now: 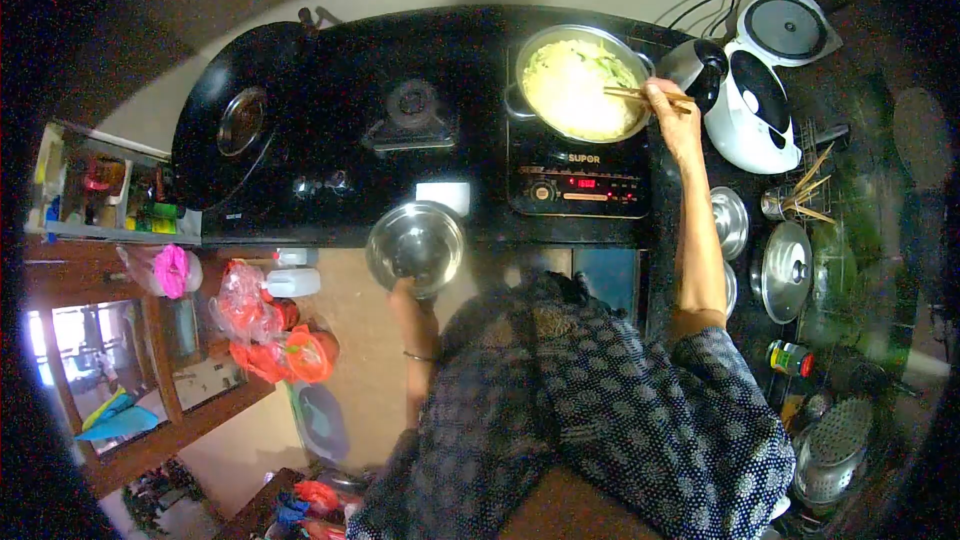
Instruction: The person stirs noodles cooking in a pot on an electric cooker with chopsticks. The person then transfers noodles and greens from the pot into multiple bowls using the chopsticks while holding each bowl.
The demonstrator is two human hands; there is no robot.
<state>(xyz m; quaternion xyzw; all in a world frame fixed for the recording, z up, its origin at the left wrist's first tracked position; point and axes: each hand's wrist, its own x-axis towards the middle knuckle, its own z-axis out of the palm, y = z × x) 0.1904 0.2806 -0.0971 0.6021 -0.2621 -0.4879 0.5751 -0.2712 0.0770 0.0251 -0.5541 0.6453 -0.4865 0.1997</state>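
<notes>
A metal pot (519, 80) stands on the induction cooker (580, 180), whose red display is lit. Pale food with green pieces, perhaps noodles, fills it, partly washed out by glare. My right hand (676, 120) is closed on a pair of chopsticks (625, 93), their tips over the food at the pot's right side. Lower and to the left, my left hand (403, 292) grips the near rim of a shiny metal bowl (416, 240). The bowl is held by the counter's front edge, just below a small white block-like item (443, 198).
A wok (225, 120) sits on the left, beside a gas burner (411, 105). Right of the pot are a white rice cooker (750, 130) with its lid up, a chopstick holder (773, 204), a pot lid (787, 270) and a small jar (790, 358). Red plastic bags (270, 355) lie at lower left.
</notes>
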